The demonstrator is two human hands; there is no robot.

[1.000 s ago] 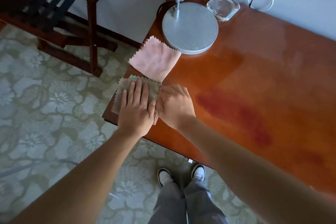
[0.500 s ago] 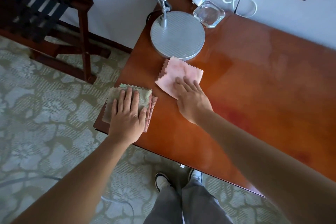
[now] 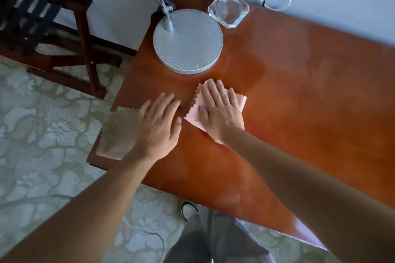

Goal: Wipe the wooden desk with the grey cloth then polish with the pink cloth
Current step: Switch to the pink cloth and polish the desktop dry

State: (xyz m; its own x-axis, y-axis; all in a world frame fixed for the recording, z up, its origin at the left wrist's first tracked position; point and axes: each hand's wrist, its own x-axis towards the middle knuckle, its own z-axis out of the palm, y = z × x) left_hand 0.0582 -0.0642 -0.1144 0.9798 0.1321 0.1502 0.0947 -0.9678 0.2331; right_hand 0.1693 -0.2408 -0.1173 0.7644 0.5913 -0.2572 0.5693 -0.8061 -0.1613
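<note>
Polishing: right hand (image 3: 221, 111) is flat on the pink cloth (image 3: 240, 102), fingers straight and spread, pressing it to the wood; it is not pinching or bunching the fabric.
Desk (image 3: 299, 96): glossy reddish-brown wood, filling the right and centre of the view, its near-left corner jutting over the carpet.
Carpet (image 3: 42, 166): pale green with a flower pattern, spreading under the desk's left edge.
Rack (image 3: 42, 17): dark wooden folding frame with black straps, standing on the carpet at upper left, well apart from the desk.
Lamp base (image 3: 188, 42): round ribbed silver disc at the back-left of the desk, its slim arm rising out of the top of the view.
Pink cloth: lying on the desk just in front of the lamp base, apart from it, its zigzag edge showing around the right hand.
Grey cloth (image 3: 117, 130): spread flat on the desk's near-left corner, one edge running right to the rim.
Left hand (image 3: 158, 124): fingers loose and extended, nothing held, blurred; it sits over the grey cloth's right edge, but whether it touches cloth or wood I cannot tell.
Glass dish (image 3: 228, 9): clear, eight-sided, just right of the lamp base near the wall.
Shoe (image 3: 189, 209): dark with a white toe, poking out beneath the desk's front edge above grey trousers.
</note>
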